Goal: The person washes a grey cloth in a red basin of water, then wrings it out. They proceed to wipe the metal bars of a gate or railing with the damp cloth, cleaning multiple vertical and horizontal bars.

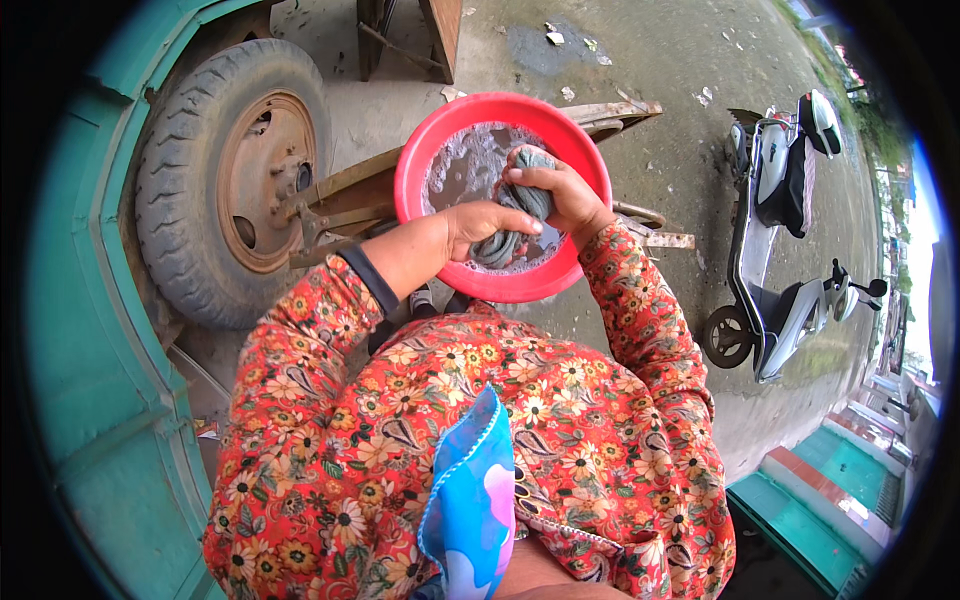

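A bunched grey-green cloth (533,197) is gripped between my two hands above a red plastic basin (409,170). My left hand (472,225) is closed on the lower left part of the cloth, its thumb lying across the front. On the upper right part, my right hand (572,192) wraps its fingers round the folds, thumb on top. Murky water with foam (455,165) shows in the basin beneath. The cloth looks wet and squeezed into thick folds, and some fingers of both hands are hidden behind it.
A large tyre on a rusty wheel (235,185) stands at the left beside a green metal panel (100,330). A metal beam (350,180) runs from the wheel behind the basin. Wooden legs (440,40) stand at the far side. Rightward, a scooter (775,240) is parked on concrete.
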`<state>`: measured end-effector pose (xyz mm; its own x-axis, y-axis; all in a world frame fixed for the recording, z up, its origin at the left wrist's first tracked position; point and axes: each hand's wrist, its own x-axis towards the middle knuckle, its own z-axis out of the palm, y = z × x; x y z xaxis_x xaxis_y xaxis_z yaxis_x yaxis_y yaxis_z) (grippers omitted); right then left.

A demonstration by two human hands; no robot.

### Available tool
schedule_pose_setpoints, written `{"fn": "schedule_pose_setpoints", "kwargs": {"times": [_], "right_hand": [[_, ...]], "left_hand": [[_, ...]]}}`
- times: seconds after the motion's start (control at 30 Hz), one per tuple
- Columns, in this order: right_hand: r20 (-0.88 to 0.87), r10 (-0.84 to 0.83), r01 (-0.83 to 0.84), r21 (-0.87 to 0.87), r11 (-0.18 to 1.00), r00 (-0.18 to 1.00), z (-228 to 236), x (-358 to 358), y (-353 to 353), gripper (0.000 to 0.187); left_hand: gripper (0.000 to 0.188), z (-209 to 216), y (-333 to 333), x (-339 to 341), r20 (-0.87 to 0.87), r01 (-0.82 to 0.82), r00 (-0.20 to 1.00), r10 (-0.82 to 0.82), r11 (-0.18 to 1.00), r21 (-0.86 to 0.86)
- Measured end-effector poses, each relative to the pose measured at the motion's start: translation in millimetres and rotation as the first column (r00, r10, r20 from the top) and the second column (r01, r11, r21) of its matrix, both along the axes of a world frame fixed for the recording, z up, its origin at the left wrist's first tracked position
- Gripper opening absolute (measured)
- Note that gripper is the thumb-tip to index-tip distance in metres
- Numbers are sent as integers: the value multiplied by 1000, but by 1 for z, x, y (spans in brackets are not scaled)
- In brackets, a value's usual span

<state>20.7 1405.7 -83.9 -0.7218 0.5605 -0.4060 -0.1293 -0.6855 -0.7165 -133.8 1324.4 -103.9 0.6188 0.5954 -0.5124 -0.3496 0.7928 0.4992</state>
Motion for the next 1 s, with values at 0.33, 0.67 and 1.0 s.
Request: {"fn": "schedule_pose_setpoints", "kwargs": {"times": [0.33,0.67,1.0], "right_hand": [[456,-322,-94,683,725,830,-16,-23,1,38],[216,-339,13,826,563,916,19,-1,-26,54],[290,-537,-504,806,-309,793,36,2,-69,38]], "left_hand": [[29,-26,36,1,-609,289,788,88,821,492],[97,2,37,-22,-682,515,321,657,483,708],[64,0,1,-27,500,-198,832,239,971,-136]]}}
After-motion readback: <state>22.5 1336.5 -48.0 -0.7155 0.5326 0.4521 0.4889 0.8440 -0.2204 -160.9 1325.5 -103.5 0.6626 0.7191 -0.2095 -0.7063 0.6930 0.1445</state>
